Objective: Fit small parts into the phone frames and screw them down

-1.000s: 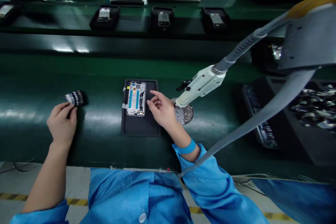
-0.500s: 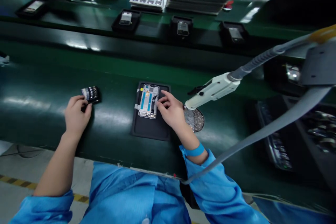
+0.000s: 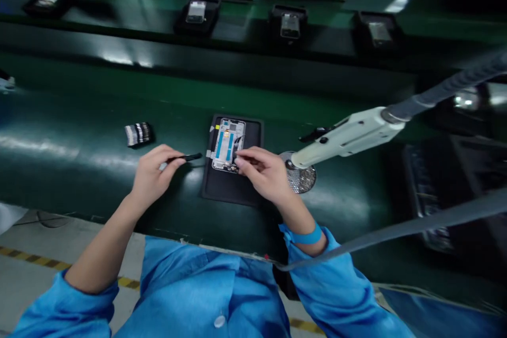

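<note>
Left hand point(image 3: 152, 177), now off the striped part point(image 3: 138, 133), pinches a thin black tool point(image 3: 188, 157) toward the open phone frame point(image 3: 228, 144) that the right hand's point(image 3: 266, 174) closed fingertips steady.

L hand point(image 3: 152, 177) pinches black strip point(image 3: 186, 157); R hand point(image 3: 266, 174) fingertips on phone frame point(image 3: 227, 144) in black tray point(image 3: 232, 190)

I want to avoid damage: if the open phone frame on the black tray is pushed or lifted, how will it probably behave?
The phone frame looks thin and flat, so probably light and unlikely to roll or tip. Its exposed inner parts suggest it is fragile. It lies loose on the black tray, so a push from the right hand may slide it.
</note>
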Demonstrator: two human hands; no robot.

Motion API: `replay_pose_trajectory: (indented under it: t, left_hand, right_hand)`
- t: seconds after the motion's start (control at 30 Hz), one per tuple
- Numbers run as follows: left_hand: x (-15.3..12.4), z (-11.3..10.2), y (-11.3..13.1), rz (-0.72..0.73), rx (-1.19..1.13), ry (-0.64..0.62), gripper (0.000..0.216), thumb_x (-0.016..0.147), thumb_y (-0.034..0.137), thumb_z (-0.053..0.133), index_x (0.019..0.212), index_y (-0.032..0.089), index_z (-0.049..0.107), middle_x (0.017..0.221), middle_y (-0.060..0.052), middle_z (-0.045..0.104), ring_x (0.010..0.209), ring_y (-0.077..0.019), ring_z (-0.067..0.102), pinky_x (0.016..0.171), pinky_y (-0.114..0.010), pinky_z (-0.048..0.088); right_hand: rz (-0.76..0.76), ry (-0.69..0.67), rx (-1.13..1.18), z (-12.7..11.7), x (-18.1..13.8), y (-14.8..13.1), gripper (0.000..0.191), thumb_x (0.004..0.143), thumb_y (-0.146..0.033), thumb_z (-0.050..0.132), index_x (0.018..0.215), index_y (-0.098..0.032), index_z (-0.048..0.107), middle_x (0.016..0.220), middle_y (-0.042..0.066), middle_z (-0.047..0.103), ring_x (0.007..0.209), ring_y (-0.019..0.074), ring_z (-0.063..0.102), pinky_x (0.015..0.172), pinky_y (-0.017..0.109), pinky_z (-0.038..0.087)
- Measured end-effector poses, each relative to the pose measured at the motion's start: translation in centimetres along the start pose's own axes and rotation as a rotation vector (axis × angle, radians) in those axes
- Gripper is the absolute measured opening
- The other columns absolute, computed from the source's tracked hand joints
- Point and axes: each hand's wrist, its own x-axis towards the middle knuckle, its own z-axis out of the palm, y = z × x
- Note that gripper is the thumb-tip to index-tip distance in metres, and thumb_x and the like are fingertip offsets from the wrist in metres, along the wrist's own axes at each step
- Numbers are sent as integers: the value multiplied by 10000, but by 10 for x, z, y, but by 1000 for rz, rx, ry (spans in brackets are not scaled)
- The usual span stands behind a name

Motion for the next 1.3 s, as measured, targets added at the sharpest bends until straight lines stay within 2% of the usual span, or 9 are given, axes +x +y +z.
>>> replay_pose_trajectory:
  t: [0.07,0.13,0.27,0.37,0.57,0.83,1.03,1.17,1.3]
  left_hand:
    - [17,29,14,127,-96,-95,79,1038,187,732,1070,147,792,991,-11,722,933,-105,637,844,-258,513]
    - [29,56,19,226,-116,-122,91,1040,197,725,1065,142,794,974,-21,723,942,-154,583,851,-327,499]
    - [33,84,13,236,-67,-139,67,1020,217,749,1059,177,786,956,5,725,960,-204,549,877,-421,426]
    - [30,83,11,226,-48,-161,77,1016,232,759,1062,184,797,984,2,724,1030,-216,561,918,-439,412]
    - [33,76,9,226,-51,-154,144,1020,236,750,1038,112,821,1157,-108,710,1196,-269,552,1034,-454,481]
    - [28,83,10,133,-47,-159,156,1013,294,767,1014,150,828,1198,-105,665,1223,-265,577,1043,-440,495]
    - [29,83,12,108,14,-212,126,991,276,772,1011,151,778,1221,-114,629,1204,-304,574,1019,-469,490]
    - [29,87,17,73,75,-260,92,987,244,750,1015,157,747,1226,-129,611,1216,-337,567,997,-489,498]
    - [24,97,27,-28,80,-181,86,989,238,729,1024,164,758,1220,-137,601,1225,-347,551,997,-513,498]
  right_hand:
    - [-35,-63,-14,0,1,-4,269,1015,-274,765,1171,-57,791,997,98,706,796,114,697,598,215,567]
    - [-112,-78,-102,-1,2,-2,204,1014,-224,767,1142,-69,807,1008,88,726,838,102,693,657,209,560]
    - [-186,-113,-281,-8,3,5,95,1006,-135,744,1043,-88,819,956,52,731,858,107,685,759,235,547]
    - [-178,-154,-329,-12,3,8,96,997,-108,733,1032,-90,821,934,47,710,821,116,656,731,255,516]
    - [-130,-149,-343,-11,2,7,104,987,-110,748,1039,-99,837,950,57,712,850,134,661,758,278,517]
    - [57,-87,-288,-9,1,3,72,925,-113,818,977,-111,768,888,20,687,709,83,575,654,253,463]
    - [80,-31,-279,-5,-4,1,151,911,-102,817,895,-133,670,788,-11,626,645,75,505,592,253,409]
    - [12,20,-345,1,-9,0,276,937,-90,779,850,-148,524,802,5,594,666,92,461,608,291,362]
    - [-133,13,-438,6,-15,0,332,996,-71,710,801,-154,455,843,47,571,783,133,521,683,312,392]
